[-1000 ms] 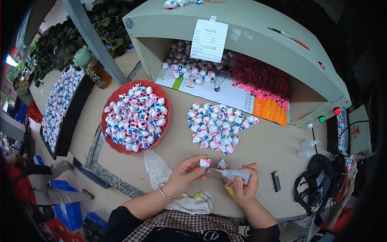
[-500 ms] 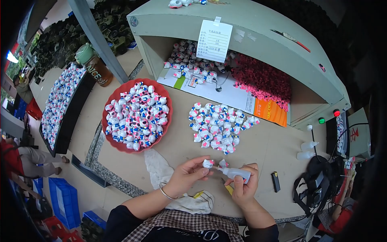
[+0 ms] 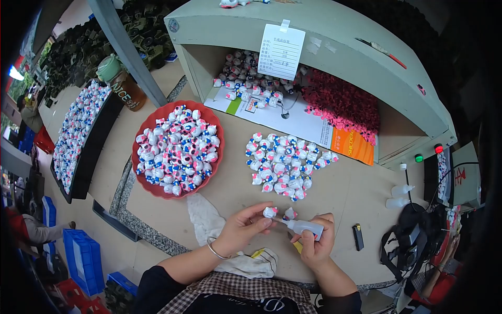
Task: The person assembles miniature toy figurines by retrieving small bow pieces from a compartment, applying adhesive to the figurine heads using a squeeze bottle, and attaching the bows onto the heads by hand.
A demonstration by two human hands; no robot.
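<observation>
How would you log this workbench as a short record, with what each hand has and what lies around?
Left hand: pinching a small white-and-pink figurine
Right hand: gripping a squeeze bottle, nozzle toward that figurine; contact too small to tell
Near the nozzle: another figurine
Beyond the hands: a loose group of figurines on the table
Far left of group: red bowl, heaped with figurines
Inside the shelf: pink pieces, more figurines

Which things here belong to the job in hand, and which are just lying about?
Job, it seems:
figurine in the left hand
squeeze bottle in the right hand
figurine pile
red bowl of figurines

Probably just lying about:
lidded jar
small black object
black strapped gear
</observation>
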